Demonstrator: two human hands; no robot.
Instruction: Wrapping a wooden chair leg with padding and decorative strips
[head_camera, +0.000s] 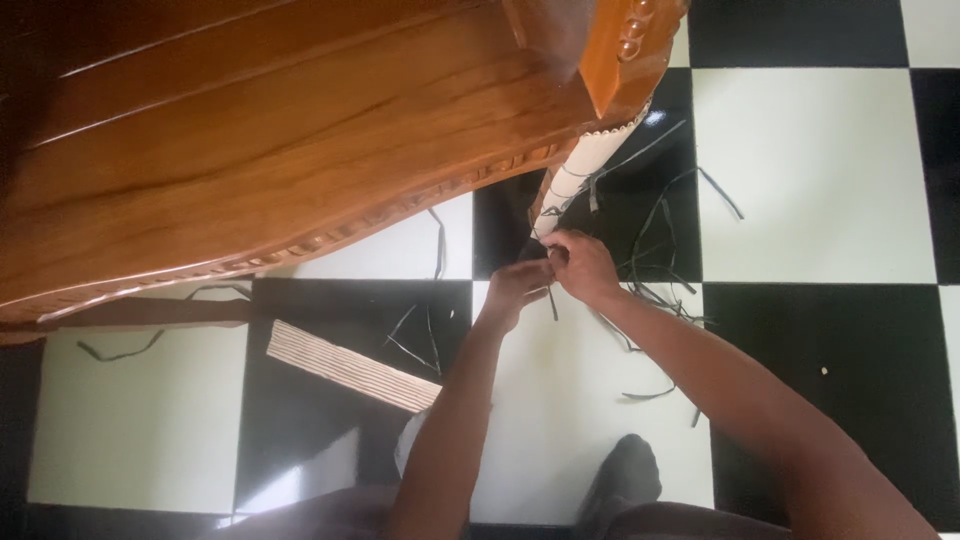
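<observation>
Hands meet at the lower end of the white-wrapped furniture leg (585, 170): left hand (515, 290) and right hand (583, 265) both pinched on a thin dark strip (552, 300) there. Strip looks light, limp, narrow; best gripped near its end, fingertips close together. Leg looks rigid, wrapping slick. Varnished wooden frame (280, 150) above. Cut strips (660, 250) litter glossy black-and-white floor tiles (810, 170); ribbed board (350, 367) lies left.
</observation>
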